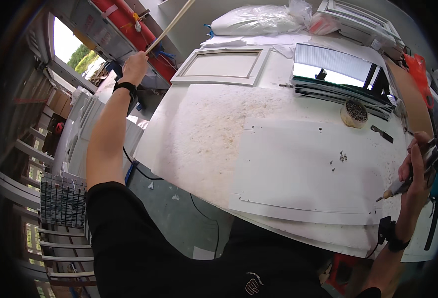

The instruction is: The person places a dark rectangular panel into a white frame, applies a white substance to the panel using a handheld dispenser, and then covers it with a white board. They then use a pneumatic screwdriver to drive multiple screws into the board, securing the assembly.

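Observation:
My left hand (135, 67) is raised at the upper left, its fingers closed round the lower end of a long pale strip (172, 26) that slants up out of the picture. At the right edge of the table my right hand (414, 166) grips a power screwdriver (403, 187), its tip pointing down and left over a white panel (293, 166). Several small screws (342, 156) lie loose on this panel. Beyond it stands a round tub of screws (354, 113), with a dark-bladed hand tool (382, 134) beside it.
A white frame (220, 65) lies at the table's far left. Mirror panes (338, 65) are stacked at the far right. Plastic-wrapped bundles (259, 21) and more white frames (360, 21) sit behind. Cables (206, 216) trail on the floor, near stacked strips (62, 198).

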{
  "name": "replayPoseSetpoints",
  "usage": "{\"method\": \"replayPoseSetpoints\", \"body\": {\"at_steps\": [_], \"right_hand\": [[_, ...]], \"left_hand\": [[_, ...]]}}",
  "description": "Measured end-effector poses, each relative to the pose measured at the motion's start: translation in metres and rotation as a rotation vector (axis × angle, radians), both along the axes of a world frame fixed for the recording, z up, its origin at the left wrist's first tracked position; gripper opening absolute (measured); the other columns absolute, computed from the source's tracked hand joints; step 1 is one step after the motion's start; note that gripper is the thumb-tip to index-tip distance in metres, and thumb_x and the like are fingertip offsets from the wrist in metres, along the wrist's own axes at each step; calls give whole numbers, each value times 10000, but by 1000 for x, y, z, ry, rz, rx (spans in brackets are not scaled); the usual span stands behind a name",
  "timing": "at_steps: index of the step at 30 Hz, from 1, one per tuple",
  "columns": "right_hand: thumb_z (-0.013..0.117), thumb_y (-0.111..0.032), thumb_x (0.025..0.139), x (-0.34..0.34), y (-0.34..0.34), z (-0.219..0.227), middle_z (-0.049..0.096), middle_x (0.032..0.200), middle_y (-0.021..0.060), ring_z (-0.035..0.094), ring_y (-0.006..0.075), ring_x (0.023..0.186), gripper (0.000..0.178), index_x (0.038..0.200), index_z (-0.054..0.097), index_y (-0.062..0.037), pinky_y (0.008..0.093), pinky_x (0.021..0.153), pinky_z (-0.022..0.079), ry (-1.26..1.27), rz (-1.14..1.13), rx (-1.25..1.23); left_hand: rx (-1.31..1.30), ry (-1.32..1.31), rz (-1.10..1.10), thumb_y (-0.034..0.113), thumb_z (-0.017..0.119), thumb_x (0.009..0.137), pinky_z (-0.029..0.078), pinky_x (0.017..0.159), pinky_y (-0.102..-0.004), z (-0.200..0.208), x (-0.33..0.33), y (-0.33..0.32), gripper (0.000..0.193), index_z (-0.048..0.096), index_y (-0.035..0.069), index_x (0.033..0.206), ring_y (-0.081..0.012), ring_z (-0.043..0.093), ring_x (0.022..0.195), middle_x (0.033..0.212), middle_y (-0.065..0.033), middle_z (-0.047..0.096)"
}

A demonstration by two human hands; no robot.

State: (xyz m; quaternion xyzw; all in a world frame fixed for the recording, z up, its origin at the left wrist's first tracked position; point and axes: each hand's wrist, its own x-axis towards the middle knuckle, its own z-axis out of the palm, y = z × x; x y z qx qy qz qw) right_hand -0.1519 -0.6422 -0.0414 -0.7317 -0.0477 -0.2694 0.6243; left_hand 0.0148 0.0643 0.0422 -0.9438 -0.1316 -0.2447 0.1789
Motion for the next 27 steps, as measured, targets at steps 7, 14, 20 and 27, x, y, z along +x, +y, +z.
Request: {"method": "replayPoseSetpoints", "body": {"at_steps": [7, 14, 20, 27], "right_hand": [[617, -105, 993, -5, 40, -10, 524, 900, 24, 419, 33, 550, 267, 1233, 579, 6, 206, 506, 340, 100, 139, -100], [627, -169, 1002, 16, 40, 0, 523, 896, 1, 396, 24, 522, 285, 1219, 577, 9, 200, 497, 320, 115, 45, 62], [662, -261, 1011, 42, -44, 9, 491, 912, -24, 379, 18, 594, 415, 1325, 593, 0, 196, 537, 321, -92, -22, 228], [667, -221, 1015, 55, -108, -14, 541, 972, -33, 390, 24, 633, 403, 1365, 607, -30, 206, 565, 330, -148, -65, 338]], "left_hand": [[-38, 237, 413, 92, 595, 945, 573, 938, -496, -74, -65, 110, 224, 735, 9, 1100, -422, 710, 1078, 1105, -248, 731], [-160, -131, 13, 190, 590, 1003, 574, 881, -435, 41, -1, 57, 258, 699, 66, 1201, -376, 724, 1001, 1089, -206, 745], [-396, 14, -671, 154, 557, 1043, 577, 890, -406, 0, 23, -100, 321, 608, 52, 1343, -320, 752, 982, 1047, -202, 758], [-579, 11, -813, 115, 615, 1022, 571, 823, -393, -76, -54, -204, 249, 656, 46, 1258, -328, 743, 932, 1021, -191, 752]]}}
